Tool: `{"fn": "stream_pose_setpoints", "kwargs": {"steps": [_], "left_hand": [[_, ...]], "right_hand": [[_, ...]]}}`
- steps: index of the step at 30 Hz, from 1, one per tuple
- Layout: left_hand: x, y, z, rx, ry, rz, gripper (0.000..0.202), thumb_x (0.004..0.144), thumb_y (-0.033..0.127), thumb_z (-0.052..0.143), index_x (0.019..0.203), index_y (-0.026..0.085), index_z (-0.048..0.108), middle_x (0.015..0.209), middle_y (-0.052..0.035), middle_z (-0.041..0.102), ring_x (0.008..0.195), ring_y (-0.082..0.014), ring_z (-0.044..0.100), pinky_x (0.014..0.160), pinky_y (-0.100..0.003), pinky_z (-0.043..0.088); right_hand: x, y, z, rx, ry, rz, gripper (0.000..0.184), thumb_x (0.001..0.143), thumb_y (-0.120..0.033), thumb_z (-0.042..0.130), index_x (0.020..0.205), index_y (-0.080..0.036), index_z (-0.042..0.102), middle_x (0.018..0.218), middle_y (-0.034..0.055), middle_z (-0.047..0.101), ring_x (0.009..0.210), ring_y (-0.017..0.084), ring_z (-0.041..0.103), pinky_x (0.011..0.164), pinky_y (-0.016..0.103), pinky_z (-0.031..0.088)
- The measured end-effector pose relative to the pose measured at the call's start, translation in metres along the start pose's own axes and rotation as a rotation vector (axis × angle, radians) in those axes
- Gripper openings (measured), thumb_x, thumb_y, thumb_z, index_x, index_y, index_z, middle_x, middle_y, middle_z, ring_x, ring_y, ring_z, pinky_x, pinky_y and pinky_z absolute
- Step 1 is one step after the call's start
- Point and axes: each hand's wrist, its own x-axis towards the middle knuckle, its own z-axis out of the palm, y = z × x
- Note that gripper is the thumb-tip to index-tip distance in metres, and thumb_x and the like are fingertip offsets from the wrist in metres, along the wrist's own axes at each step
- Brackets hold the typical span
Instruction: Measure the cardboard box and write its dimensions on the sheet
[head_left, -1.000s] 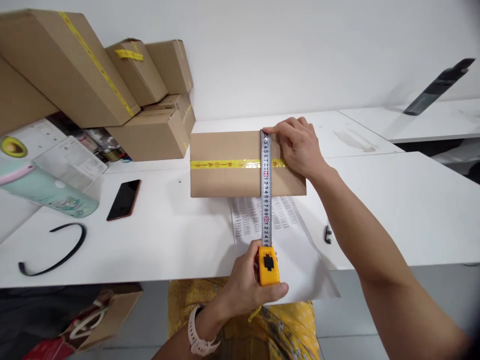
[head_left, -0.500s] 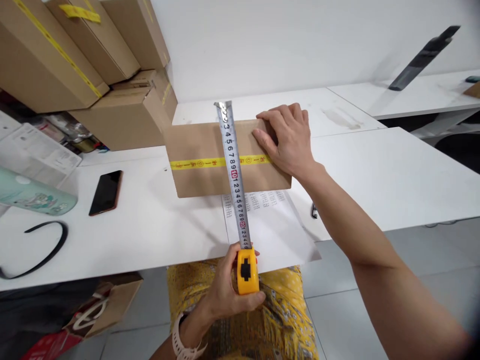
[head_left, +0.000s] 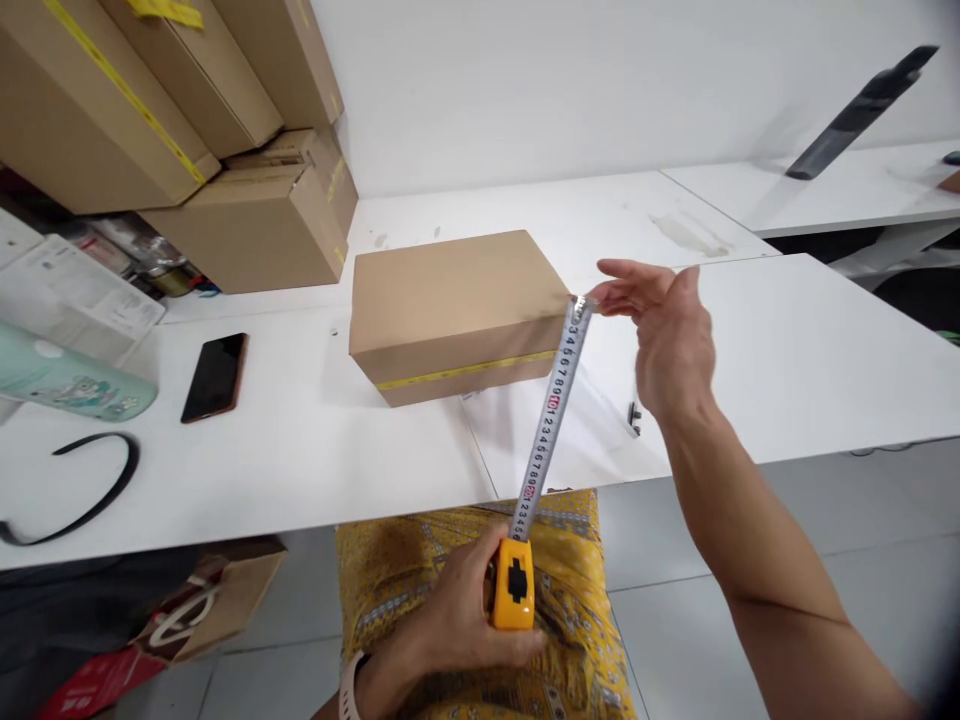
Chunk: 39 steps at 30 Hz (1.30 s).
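We count one yellow plastic tape measure (head_left: 514, 585), one long brown cardboard box (head_left: 457, 285) and two bare hands at work. Our left hand (head_left: 454, 612) wraps the yellow case, fingers curled around it and thumb lying across its near end. From there the silver metal blade (head_left: 549, 415) slants up to the box's right end, its hooked tip just beside the upper near corner. Our right hand (head_left: 671, 350) is at that tip, fingers stretched out and thumb raised apart from them; we cannot tell whether the fingertips touch the metal.

The box sits on the white tabletop (head_left: 292, 440), set back from the near edge. To its left are one black phone (head_left: 215, 378), one black curved band (head_left: 133, 465) and one mint-green bottle (head_left: 82, 378); at the back left we see at least five stacked brown cartons (head_left: 240, 225).

White surface runs between phone and box, giving room leftward. On the right, one small black piece (head_left: 634, 418) lies near our wrist, and beyond it the surface reaches on to the table's right edge.
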Motion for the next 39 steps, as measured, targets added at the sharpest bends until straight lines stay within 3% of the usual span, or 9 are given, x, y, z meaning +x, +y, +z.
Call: {"fn": "stream_pose_setpoints", "kwargs": {"steps": [4,7,10,13,16,19,24,29,39], "left_hand": [[-0.005,-0.001,0.007,0.112,-0.089,-0.046,0.062,0.056,0.038,0.089,0.109,0.021,0.061,0.093,0.0013,0.061,0.084,-0.0193,0.052,0.083,-0.034,0.047],[-0.01,-0.002,0.011,0.118,-0.139,-0.089,0.083,0.057,0.04,0.091,0.131,0.023,0.058,0.113,-0.0053,0.064,0.099,-0.0266,0.056,0.096,-0.045,0.048],[-0.012,-0.003,0.012,0.004,-0.035,-0.088,0.118,0.056,0.038,0.093,0.157,0.027,0.033,0.139,-0.0121,0.056,0.117,-0.032,0.056,0.108,-0.053,0.044],[-0.012,-0.006,0.01,-0.125,0.131,0.021,0.129,0.058,0.042,0.095,0.162,0.028,0.02,0.147,-0.0157,0.049,0.124,-0.0329,0.056,0.109,-0.053,0.045],[-0.009,-0.006,0.002,-0.131,0.283,0.181,0.126,0.062,0.046,0.095,0.161,0.027,0.02,0.146,-0.0162,0.05,0.124,-0.0327,0.058,0.108,-0.051,0.048],[-0.006,0.0,-0.014,-0.031,0.409,0.276,0.118,0.066,0.046,0.093,0.16,0.029,0.024,0.145,-0.0151,0.053,0.12,-0.0308,0.062,0.103,-0.046,0.052],[0.011,0.019,-0.055,0.468,0.572,0.305,0.076,0.082,0.036,0.081,0.149,0.034,0.044,0.139,-0.0089,0.061,0.114,-0.0273,0.068,0.092,-0.039,0.057],[0.026,0.018,-0.089,0.908,0.776,0.203,0.056,0.088,0.031,0.074,0.14,0.027,0.055,0.136,-0.0106,0.064,0.117,-0.0298,0.068,0.085,-0.038,0.059],[0.023,-0.01,-0.144,0.943,0.858,-0.199,0.053,0.097,0.042,0.057,0.146,0.022,0.054,0.141,-0.0176,0.059,0.126,-0.0404,0.057,0.092,-0.052,0.056]], "right_hand": [[-0.009,-0.013,-0.018,0.061,-0.043,0.107,0.035,0.098,-0.056,0.06,0.106,-0.027,0.077,0.077,0.0036,0.066,0.072,0.02,0.063,0.066,0.037,0.055],[-0.025,-0.013,-0.025,0.124,-0.042,0.172,0.027,0.096,-0.051,0.067,0.104,-0.028,0.078,0.066,-0.001,0.058,0.057,0.014,0.053,0.052,0.031,0.05],[-0.051,-0.02,-0.022,0.198,-0.094,0.171,0.018,0.097,-0.042,0.068,0.105,-0.029,0.078,0.067,-0.0018,0.061,0.053,0.013,0.054,0.047,0.029,0.049],[-0.084,-0.034,-0.007,0.216,-0.263,0.038,0.016,0.1,-0.028,0.064,0.111,-0.03,0.075,0.073,-0.0019,0.067,0.056,0.012,0.059,0.049,0.027,0.049],[-0.109,-0.04,0.012,0.135,-0.424,-0.246,0.026,0.102,-0.022,0.06,0.125,-0.028,0.069,0.078,-0.0002,0.07,0.061,0.013,0.062,0.051,0.027,0.049],[-0.113,-0.026,0.02,-0.029,-0.421,-0.395,0.026,0.104,-0.027,0.056,0.129,-0.023,0.065,0.074,0.0007,0.069,0.062,0.015,0.062,0.054,0.029,0.049],[-0.101,0.027,0.008,-0.381,-0.385,-0.242,0.025,0.105,-0.033,0.054,0.119,-0.021,0.071,0.101,0.0106,0.076,0.095,0.024,0.071,0.078,0.039,0.058],[-0.115,0.066,0.006,-0.702,-0.564,-0.187,0.043,0.106,-0.046,0.045,0.14,-0.028,0.065,0.155,0.0122,0.056,0.146,0.035,0.048,0.114,0.058,0.043],[-0.129,0.08,0.01,-0.868,-0.407,0.027,0.056,0.103,-0.058,0.043,0.149,-0.029,0.056,0.164,0.0165,0.043,0.152,0.045,0.037,0.116,0.066,0.036]]}}
